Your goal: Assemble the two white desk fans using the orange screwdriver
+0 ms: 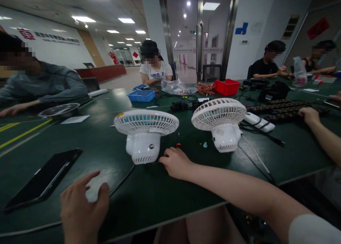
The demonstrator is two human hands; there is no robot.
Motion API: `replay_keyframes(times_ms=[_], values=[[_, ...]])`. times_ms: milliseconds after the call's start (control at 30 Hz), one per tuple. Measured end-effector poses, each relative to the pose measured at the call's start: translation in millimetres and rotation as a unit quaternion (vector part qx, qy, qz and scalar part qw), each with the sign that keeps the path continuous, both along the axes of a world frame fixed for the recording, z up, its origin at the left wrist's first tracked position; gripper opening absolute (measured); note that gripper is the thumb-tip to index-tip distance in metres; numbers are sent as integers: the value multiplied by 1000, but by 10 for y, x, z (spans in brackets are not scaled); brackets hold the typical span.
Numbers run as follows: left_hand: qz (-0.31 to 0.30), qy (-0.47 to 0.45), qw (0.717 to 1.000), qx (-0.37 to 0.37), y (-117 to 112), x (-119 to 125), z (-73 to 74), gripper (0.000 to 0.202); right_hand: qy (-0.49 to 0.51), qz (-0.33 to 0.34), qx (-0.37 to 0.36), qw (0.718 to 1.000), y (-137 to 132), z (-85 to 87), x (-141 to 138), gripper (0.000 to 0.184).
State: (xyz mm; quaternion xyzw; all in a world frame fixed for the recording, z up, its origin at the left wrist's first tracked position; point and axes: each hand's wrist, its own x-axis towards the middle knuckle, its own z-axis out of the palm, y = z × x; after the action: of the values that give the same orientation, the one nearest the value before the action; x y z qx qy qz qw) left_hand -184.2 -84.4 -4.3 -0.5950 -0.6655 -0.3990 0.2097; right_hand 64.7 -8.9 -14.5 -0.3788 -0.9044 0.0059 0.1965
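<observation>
Two small white desk fans lie face up on the dark green table (160, 197): the left fan (145, 137) and the right fan (221, 126). My right hand (174, 162) rests on the table against the left fan's base, fingers curled under; what they hold is hidden. A small red-handled tool (178, 143) lies just beyond it. My left hand (81, 208) hovers at the near edge with index finger and thumb apart over a pale patch (93, 189), where a dark cable (122, 178) from the left fan ends.
A black tablet (44, 180) lies near left. A blue tray (141, 95), red tray (227, 86) and plastic bag (177, 87) sit further back. White power strip (258, 122) and cables lie right. A co-worker's arm (321, 132) reaches in; several people sit around.
</observation>
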Motion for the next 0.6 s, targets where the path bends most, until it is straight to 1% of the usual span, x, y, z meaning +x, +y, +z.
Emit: replay_keyframes(times_ms=[133, 267, 333, 400, 467, 533, 600], values=[[-84, 44, 995, -3, 30, -18, -57, 32, 3, -3, -9, 1000, -12, 17, -7, 24], [-128, 75, 989, -25, 24, -59, -94, 34, 4, -11, -22, 1000, -25, 40, -9, 26], [-137, 74, 987, -27, -5, -39, -65, 35, 4, -9, -29, 1000, -30, 50, -8, 26], [-136, 66, 989, -9, -24, 13, 32, 34, -1, -5, -32, 999, -35, 58, -7, 25], [-142, 62, 988, 4, 8, 86, 209, 34, -12, -8, -34, 999, -39, 63, -10, 25], [-167, 69, 984, 10, 132, 163, 441, 34, -25, -21, -32, 999, -40, 63, -19, 26], [-176, 75, 982, 6, 355, 237, 659, 37, -36, -32, -28, 998, -39, 59, -31, 27]])
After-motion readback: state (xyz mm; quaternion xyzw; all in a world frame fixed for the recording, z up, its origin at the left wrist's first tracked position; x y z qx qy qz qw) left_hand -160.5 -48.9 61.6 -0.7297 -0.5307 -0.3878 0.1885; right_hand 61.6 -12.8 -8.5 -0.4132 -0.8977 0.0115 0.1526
